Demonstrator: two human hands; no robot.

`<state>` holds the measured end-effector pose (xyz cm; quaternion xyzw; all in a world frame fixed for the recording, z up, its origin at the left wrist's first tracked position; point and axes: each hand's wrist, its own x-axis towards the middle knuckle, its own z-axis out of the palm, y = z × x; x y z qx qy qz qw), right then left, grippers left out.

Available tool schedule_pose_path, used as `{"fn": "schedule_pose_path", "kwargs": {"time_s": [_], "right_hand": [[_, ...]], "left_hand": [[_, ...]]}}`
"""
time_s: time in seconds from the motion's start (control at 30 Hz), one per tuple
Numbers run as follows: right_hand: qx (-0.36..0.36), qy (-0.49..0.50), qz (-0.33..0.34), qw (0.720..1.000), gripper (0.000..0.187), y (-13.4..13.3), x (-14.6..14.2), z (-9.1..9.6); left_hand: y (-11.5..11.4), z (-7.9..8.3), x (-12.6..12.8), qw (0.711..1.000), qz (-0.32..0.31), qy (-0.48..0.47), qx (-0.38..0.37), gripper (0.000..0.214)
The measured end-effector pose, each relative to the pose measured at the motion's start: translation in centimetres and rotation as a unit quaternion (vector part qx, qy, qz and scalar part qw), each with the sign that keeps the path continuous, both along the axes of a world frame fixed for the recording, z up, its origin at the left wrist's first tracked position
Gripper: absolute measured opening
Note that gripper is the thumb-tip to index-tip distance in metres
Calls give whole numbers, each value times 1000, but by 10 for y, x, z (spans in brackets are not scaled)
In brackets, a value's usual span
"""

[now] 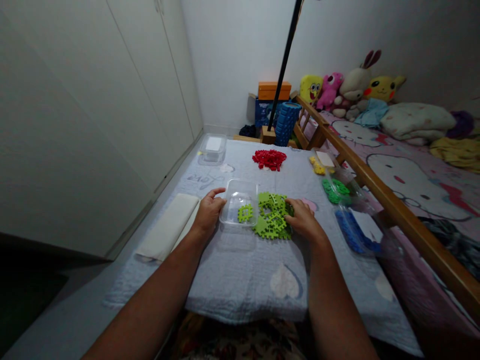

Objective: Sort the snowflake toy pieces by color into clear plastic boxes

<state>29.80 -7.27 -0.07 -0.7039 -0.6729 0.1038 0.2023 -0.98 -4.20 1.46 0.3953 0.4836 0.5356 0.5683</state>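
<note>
A clear plastic box (237, 191) lies tipped on the light blue quilt (240, 280) with one light green puzzle piece (245, 213) inside it. My left hand (209, 212) holds the box's left edge, fingers curled round it. A heap of light green interlocking pieces (273, 220) lies just right of the box. My right hand (303, 220) rests on the right side of that heap, fingers bent over the pieces; what is under them is hidden.
A pile of red pieces (269, 159) lies farther back. Clear boxes of yellow (318, 167), dark green (335, 190) and blue pieces (352, 232) line the right. Another clear box (213, 148) sits back left, a folded white cloth (168, 227) left. A wooden bed rail (378, 187) runs along the right.
</note>
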Motion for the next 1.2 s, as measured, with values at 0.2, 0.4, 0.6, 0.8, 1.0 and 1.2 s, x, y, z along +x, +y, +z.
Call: {"fn": "schedule_pose_path", "kwargs": {"time_s": [0.2, 0.4, 0.6, 0.8, 1.0, 1.2], "right_hand": [[109, 132, 27, 985, 45, -1, -21, 23], [163, 133, 161, 964, 28, -8, -77, 44], [123, 58, 209, 968, 24, -10, -101, 43], [109, 59, 203, 971, 17, -10, -102, 36], [149, 113, 143, 972, 17, -4, -84, 32], [180, 145, 81, 970, 20, -2, -60, 26]], "left_hand": [[-5, 5, 4, 1000, -18, 12, -12, 57], [-6, 6, 6, 1000, -15, 1, -5, 56], [-6, 7, 6, 1000, -22, -7, -8, 58], [-7, 8, 7, 1000, -24, -18, -7, 58], [-7, 6, 7, 999, -24, -21, -9, 57], [-7, 7, 7, 1000, -23, -15, -5, 56]]}}
